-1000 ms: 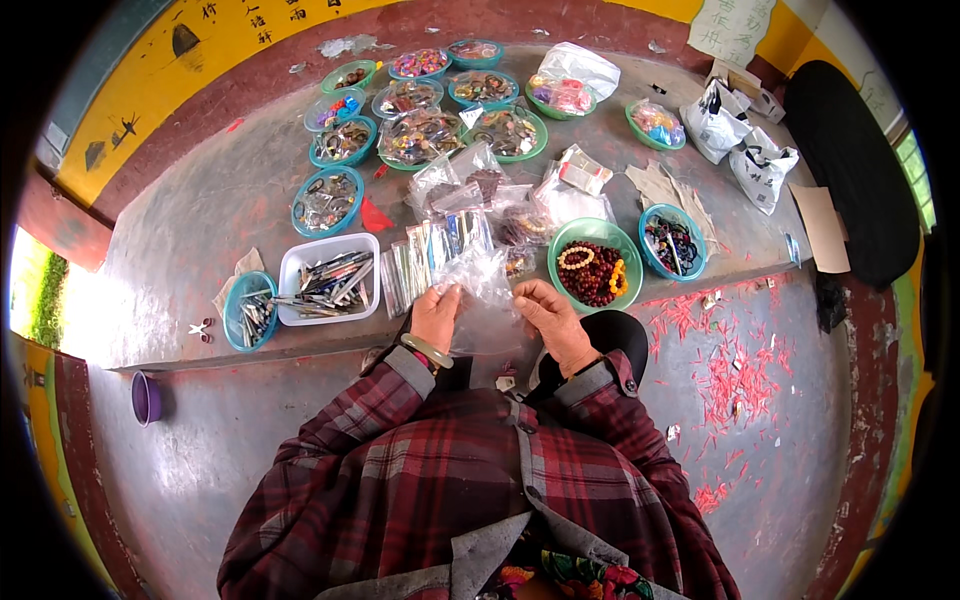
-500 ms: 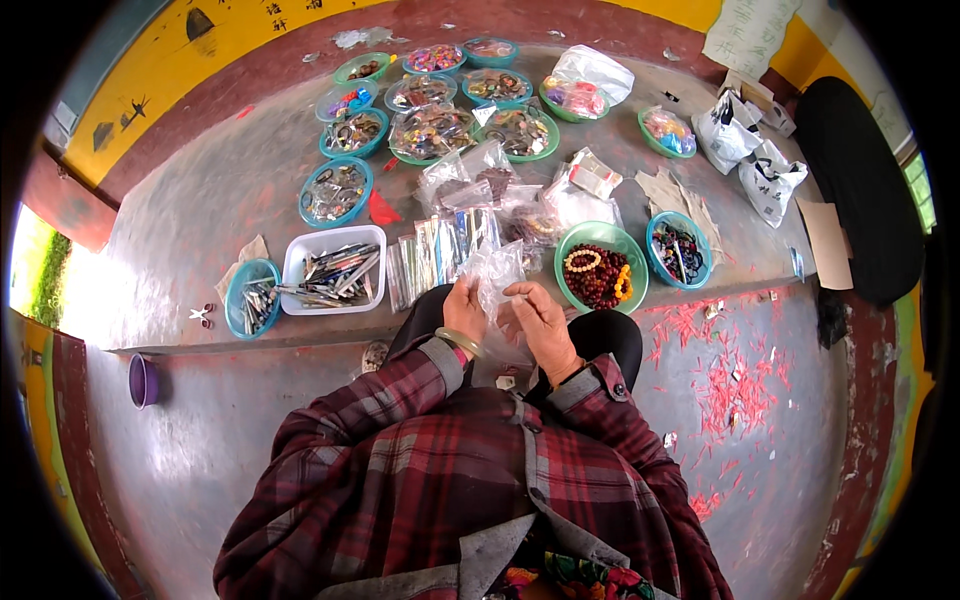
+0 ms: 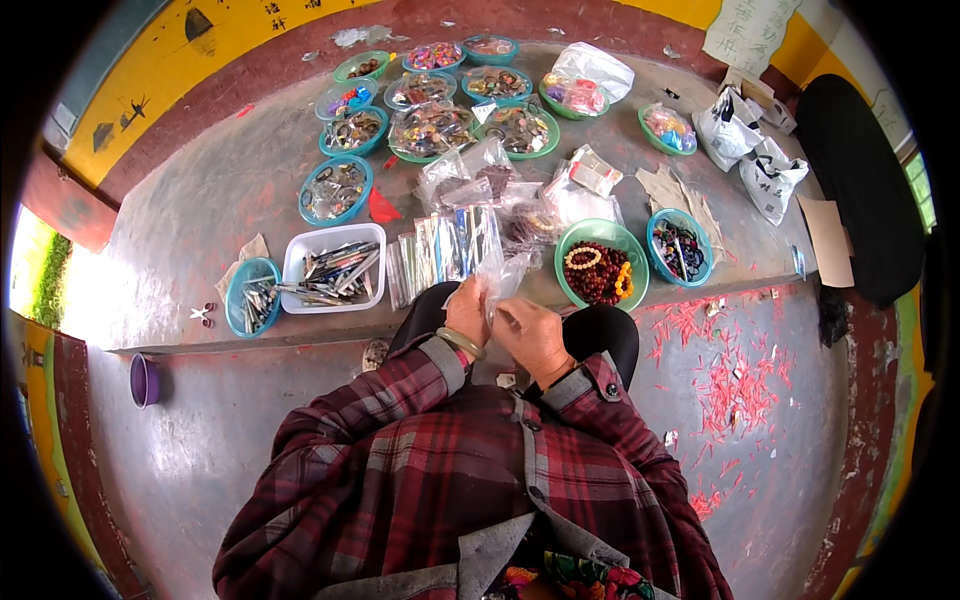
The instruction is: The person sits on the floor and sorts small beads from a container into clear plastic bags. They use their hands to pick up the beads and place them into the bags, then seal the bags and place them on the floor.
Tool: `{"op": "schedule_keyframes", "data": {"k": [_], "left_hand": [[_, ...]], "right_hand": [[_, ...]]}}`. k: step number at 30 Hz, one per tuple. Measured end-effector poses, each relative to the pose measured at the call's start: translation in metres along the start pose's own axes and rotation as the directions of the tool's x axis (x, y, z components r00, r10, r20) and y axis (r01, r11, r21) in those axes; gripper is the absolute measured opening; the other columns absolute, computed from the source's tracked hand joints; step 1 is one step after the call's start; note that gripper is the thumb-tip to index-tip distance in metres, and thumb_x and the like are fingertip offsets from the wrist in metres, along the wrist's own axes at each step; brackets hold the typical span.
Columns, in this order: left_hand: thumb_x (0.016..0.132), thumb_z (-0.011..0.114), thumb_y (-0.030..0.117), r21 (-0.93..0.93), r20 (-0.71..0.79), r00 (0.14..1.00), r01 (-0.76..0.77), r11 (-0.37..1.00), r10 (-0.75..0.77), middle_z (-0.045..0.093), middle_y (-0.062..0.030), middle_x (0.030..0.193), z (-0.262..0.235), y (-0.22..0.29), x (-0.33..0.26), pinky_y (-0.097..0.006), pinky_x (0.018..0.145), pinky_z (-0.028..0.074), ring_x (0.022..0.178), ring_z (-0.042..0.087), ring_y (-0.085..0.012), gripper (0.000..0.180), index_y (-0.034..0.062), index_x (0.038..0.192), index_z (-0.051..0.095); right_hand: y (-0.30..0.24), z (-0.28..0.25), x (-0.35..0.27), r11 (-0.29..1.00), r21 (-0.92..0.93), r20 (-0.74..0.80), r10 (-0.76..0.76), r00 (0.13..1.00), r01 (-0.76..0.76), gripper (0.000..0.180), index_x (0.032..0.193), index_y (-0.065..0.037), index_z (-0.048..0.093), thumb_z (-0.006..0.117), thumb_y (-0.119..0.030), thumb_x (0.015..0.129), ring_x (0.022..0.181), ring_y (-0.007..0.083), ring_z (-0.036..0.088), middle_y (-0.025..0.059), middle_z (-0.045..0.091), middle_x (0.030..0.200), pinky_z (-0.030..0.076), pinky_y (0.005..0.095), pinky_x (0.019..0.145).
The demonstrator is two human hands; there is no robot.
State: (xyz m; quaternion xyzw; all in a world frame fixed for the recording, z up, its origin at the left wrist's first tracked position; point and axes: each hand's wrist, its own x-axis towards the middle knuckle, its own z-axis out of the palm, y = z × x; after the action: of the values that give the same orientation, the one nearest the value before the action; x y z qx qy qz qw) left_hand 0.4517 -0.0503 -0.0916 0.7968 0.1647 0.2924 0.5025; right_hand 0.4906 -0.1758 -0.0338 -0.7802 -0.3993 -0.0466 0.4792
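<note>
Above my lap, a clear plastic bag (image 3: 503, 277) is held between both hands. My left hand (image 3: 468, 312), with a pale bangle (image 3: 461, 343) at the wrist, is closed on the bag's left side. The fingers of my right hand (image 3: 532, 335) are pinched at its lower right edge. Just beyond the bag lie several clear packets of pens (image 3: 440, 245). To the right of my hands sits a green bowl (image 3: 566, 290) of dark red bead bracelets (image 3: 600, 283) with a few yellow ones. A white tub (image 3: 372, 236) of loose pens (image 3: 343, 274) stands to the left.
A blue bowl (image 3: 234, 315) of pens and scissors (image 3: 203, 315) are at the left edge. Another blue bowl (image 3: 703, 265) stands right of the bracelets. Several trinket-filled bowls (image 3: 340, 212) cover the platform's far part. Red scraps (image 3: 735, 395) litter the floor at right; a purple bucket (image 3: 144, 381) stands at left.
My right hand has moved down slightly and its fingers have drawn in on the bag. The bag, spread out below my hands before, now sticks up above them, bunched narrower.
</note>
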Motion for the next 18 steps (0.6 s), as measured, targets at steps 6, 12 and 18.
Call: {"op": "schedule_keyframes", "data": {"k": [6, 12, 18], "left_hand": [[0.090, 0.048, 0.020, 0.150, -0.161, 0.973, 0.192, 0.970, -0.167, 0.054, -0.0110, 0.066, -0.022, -0.011, 0.012, -0.031, 0.056, 0.042, 0.060, 0.049, -0.0142, 0.022, -0.0007, 0.092, 0.055], [0.090, 0.048, 0.022, -0.115, -0.164, 0.928, 0.318, 0.941, -0.334, 0.046, 0.0019, 0.065, -0.033, -0.017, 0.016, -0.024, 0.044, 0.033, 0.053, 0.039, -0.0053, 0.022, 0.0009, 0.091, 0.055], [0.091, 0.047, 0.020, -0.020, -0.097, 0.994, 0.055, 0.998, -0.057, 0.047, 0.0033, 0.063, -0.023, -0.013, 0.009, -0.022, 0.046, 0.035, 0.052, 0.041, -0.0043, 0.022, 0.0008, 0.097, 0.055]], "right_hand": [[0.021, -0.015, 0.007, 0.771, 0.575, -0.132, 0.417, 0.899, -0.273, 0.012, 0.081, -0.002, 0.056, 0.047, -0.006, 0.088, 0.060, 0.0076, 0.054, 0.0024, 0.058, 0.067, 0.040, 0.0208, 0.051], [0.028, -0.028, 0.011, 0.369, 0.799, 0.188, 0.597, 0.780, -0.475, 0.027, 0.097, -0.004, 0.057, 0.054, -0.028, 0.087, 0.074, 0.0083, 0.056, 0.0021, 0.061, 0.085, 0.040, 0.0211, 0.059], [0.021, -0.006, 0.007, 0.414, 0.746, 0.293, 0.500, 0.815, -0.522, 0.022, 0.097, -0.003, 0.061, 0.061, -0.020, 0.083, 0.068, 0.0058, 0.051, -0.0012, 0.059, 0.082, 0.039, 0.0190, 0.058]]}}
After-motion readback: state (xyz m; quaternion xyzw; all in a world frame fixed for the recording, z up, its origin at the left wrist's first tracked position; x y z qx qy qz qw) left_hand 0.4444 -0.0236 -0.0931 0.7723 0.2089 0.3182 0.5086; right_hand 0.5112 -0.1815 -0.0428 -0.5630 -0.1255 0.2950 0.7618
